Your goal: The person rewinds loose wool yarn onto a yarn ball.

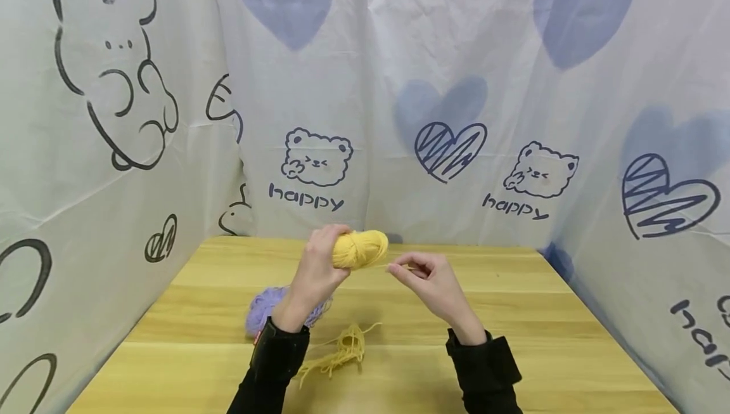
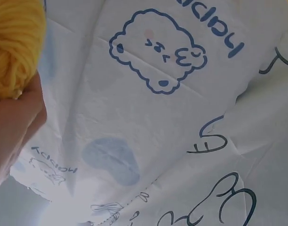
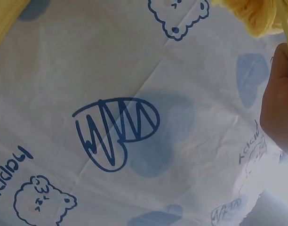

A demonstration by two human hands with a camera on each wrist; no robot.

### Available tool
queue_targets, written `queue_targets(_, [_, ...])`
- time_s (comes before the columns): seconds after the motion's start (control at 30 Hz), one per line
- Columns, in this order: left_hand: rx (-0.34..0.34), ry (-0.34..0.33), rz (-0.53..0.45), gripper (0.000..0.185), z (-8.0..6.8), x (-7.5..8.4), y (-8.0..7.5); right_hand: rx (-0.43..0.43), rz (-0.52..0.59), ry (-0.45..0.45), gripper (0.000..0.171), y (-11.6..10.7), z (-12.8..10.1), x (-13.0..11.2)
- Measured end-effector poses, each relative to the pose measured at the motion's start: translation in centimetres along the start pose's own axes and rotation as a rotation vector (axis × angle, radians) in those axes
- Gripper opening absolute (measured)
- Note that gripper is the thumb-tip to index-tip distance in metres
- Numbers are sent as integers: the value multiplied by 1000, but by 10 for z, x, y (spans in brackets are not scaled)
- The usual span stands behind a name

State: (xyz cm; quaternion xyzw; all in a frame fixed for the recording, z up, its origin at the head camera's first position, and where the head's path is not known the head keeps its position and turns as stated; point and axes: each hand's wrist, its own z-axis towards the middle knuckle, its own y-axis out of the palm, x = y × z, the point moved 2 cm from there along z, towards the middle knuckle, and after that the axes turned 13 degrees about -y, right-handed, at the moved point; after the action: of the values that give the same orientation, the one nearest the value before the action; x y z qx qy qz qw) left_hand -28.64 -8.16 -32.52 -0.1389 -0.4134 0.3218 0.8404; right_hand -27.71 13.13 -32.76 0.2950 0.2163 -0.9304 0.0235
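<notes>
My left hand (image 1: 320,263) grips a yellow yarn ball (image 1: 360,249) above the table, thumb beneath and fingers over its left end. Between thumb and fingertips, my right hand (image 1: 435,285) pinches a thin yellow strand (image 1: 379,266) that runs across from the ball. In the left wrist view the yarn ball (image 2: 17,44) fills the upper left corner, with part of the left hand (image 2: 17,127) under it. At the right edge of the right wrist view, the right hand (image 3: 279,96) shows with the strand rising past it to the ball (image 3: 259,16).
Behind the left wrist, a purple yarn ball (image 1: 263,312) lies on the wooden table (image 1: 547,338). A loose tangle of yellow yarn (image 1: 345,350) lies between the forearms. Printed white curtains (image 1: 388,84) enclose the table at the back and both sides.
</notes>
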Motion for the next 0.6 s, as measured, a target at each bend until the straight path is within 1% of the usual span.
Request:
queue_targets(0.07, [-55,25,24,62,-2,2,1,-2,-9,27,10,-1,1,-4])
queue_targets(0.13, [-132,44,45,62,-4,6,1,-8,-19,47,9,-2,3,-8])
queue_targets(0.27, [-272,110,72,59,-7,13,0,-5,-41,47,8,-3,7,-19])
queue_targets(0.33, [-328,146,54,57,-8,16,-1,-13,-52,38,8,-3,9,-26])
queue_targets(0.4, [-386,177,3,56,-10,17,-2,-17,-56,28,8,-3,11,-31])
queue_targets(0.47, [-456,182,-95,55,-11,17,-3,-17,-44,24,8,-2,11,-34])
queue_targets(0.53, [-526,169,-222,56,-12,17,-5,-11,-16,33,8,-2,10,-33])
queue_targets(0.6, [-580,141,-339,56,-12,17,-8,-5,18,40,8,-2,8,-27])
